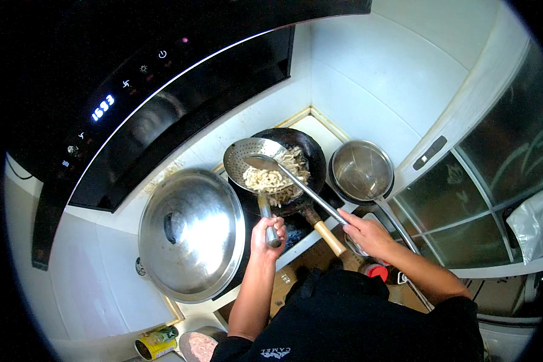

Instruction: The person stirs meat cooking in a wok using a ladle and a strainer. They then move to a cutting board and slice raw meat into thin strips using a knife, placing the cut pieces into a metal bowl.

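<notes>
My left hand [268,235] is closed around the short metal handle of a perforated steel strainer ladle [236,165]. Pale cooked strips [264,180] lie in the ladle's bowl, which is above the left part of a dark wok [316,154]. More brownish strips show inside the wok. In my right hand [366,233] is the long metal handle of a spatula or ladle [310,192], its head over the strainer and its food. The wok's wooden handle [329,237] points towards me, below the long metal handle.
A large domed steel lid [192,244] stands left of the wok. At its right sits a pan with a fine-mesh strainer [363,169] on top. A yellow can [156,348] and a bowl of pinkish food [199,347] are at lower left. The range hood [185,122] hangs above.
</notes>
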`<state>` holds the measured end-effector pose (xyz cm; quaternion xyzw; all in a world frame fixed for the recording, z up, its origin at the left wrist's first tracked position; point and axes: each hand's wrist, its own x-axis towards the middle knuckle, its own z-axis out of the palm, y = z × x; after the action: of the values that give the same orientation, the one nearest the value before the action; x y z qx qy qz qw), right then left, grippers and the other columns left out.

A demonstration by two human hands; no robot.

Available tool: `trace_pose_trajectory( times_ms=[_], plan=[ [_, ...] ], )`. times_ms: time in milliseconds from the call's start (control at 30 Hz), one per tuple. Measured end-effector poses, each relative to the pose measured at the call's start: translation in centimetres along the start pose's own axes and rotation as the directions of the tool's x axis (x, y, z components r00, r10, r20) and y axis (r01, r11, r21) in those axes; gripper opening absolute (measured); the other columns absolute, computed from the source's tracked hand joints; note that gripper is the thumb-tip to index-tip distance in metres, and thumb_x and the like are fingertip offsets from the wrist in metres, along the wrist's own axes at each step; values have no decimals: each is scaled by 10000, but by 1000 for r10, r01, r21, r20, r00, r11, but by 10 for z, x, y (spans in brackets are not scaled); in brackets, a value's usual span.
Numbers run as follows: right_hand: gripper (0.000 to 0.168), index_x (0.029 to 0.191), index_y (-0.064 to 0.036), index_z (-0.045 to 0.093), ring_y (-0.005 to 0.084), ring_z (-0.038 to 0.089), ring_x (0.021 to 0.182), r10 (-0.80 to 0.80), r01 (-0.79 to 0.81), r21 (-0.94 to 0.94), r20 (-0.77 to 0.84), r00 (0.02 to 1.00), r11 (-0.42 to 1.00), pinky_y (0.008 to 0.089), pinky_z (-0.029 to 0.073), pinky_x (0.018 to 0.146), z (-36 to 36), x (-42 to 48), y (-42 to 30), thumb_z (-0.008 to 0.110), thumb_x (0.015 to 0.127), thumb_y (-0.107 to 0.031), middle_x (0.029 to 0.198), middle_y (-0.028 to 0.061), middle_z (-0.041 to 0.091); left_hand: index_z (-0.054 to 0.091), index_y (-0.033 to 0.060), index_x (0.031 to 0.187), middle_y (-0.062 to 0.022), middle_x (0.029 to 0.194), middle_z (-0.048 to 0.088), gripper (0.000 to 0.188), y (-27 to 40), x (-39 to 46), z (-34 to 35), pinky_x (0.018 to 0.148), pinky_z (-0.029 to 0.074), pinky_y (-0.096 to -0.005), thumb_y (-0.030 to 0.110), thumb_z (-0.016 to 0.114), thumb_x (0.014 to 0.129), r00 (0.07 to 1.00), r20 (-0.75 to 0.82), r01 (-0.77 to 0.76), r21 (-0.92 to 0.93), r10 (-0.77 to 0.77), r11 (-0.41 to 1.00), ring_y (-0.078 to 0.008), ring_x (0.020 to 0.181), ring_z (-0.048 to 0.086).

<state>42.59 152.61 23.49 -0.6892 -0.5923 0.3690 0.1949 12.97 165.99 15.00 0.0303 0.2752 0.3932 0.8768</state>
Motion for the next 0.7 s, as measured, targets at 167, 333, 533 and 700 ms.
trace_pose_trajectory(
  times_ms=[167, 333, 533, 700],
  plan=[
    [573, 1630, -291, 441, 401, 713, 726, -71, 59, -159, -67, 995, 985, 527, 543, 689, 23, -7, 36, 598, 1080, -328, 773, 205, 698, 536, 104, 925, -52, 734, 555, 105, -6, -3, 11, 497, 464, -333, 103, 624, 869, 999, -51, 15, 106, -10, 994, -206, 570, 543],
    [566, 1614, -219, 460, 463, 699, 758, -122, 129, 74, -90, 988, 989, 541, 541, 693, 25, 23, 42, 601, 1070, -287, 851, 242, 715, 533, 58, 941, -80, 749, 582, 143, -7, -9, 4, 511, 482, -335, 84, 639, 847, 990, -115, -46, 270, 80, 962, -222, 566, 557],
    [531, 1587, -248, 503, 478, 700, 828, -94, 72, -168, -133, 987, 983, 573, 545, 741, 30, 25, 40, 602, 1067, -295, 875, 244, 717, 509, 54, 993, -84, 746, 593, 244, -10, -27, 27, 487, 528, -340, 4, 661, 809, 945, -181, -126, 565, 272, 815, -192, 563, 584],
    [538, 1588, -241, 489, 457, 704, 842, -154, 93, -260, -225, 962, 961, 580, 541, 739, 20, 40, 34, 600, 1067, -322, 878, 221, 725, 449, 64, 1097, -95, 768, 587, 357, -5, -35, 20, 471, 551, -350, 13, 653, 809, 932, -152, -142, 683, 329, 716, -211, 522, 578]
  ],
)
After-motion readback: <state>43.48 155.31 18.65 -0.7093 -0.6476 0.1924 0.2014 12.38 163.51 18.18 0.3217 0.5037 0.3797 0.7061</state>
